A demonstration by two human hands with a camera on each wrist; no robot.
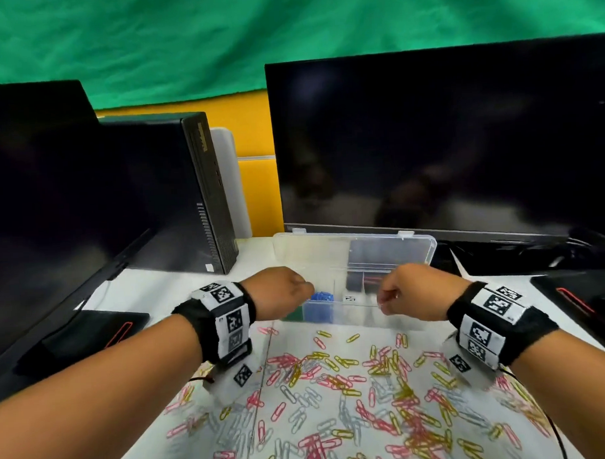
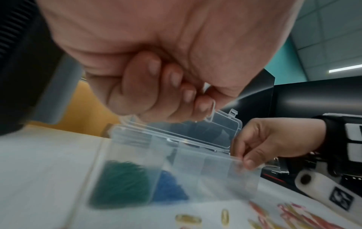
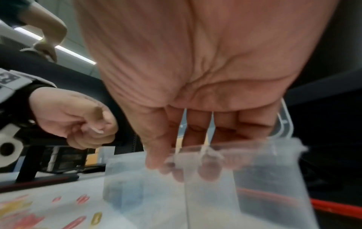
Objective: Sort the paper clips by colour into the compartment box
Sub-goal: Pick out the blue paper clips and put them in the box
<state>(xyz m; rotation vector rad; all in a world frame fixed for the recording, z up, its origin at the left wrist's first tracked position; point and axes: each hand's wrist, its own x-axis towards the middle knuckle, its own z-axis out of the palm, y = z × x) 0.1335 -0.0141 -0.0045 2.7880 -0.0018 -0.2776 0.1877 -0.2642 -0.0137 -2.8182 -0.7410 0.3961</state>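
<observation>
paper clips (image 1: 351, 392) lie scattered at six o'clock, the compartment box (image 1: 357, 308) at twelve. my left hand (image 1: 284, 291) pinches a white clip (image 2: 210, 110); my right hand (image 1: 408, 292) has fingers extended into the box, holding unclear. a sloppy drop could mix colours.

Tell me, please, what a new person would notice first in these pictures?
First, the carpet of loose paper clips, pink, yellow and white, spread over the table in front. Next, both hands at the clear box behind them: the left hand curled round a white clip, the right hand at the front wall. Green clips and blue clips already fill the box's two left compartments.
</observation>
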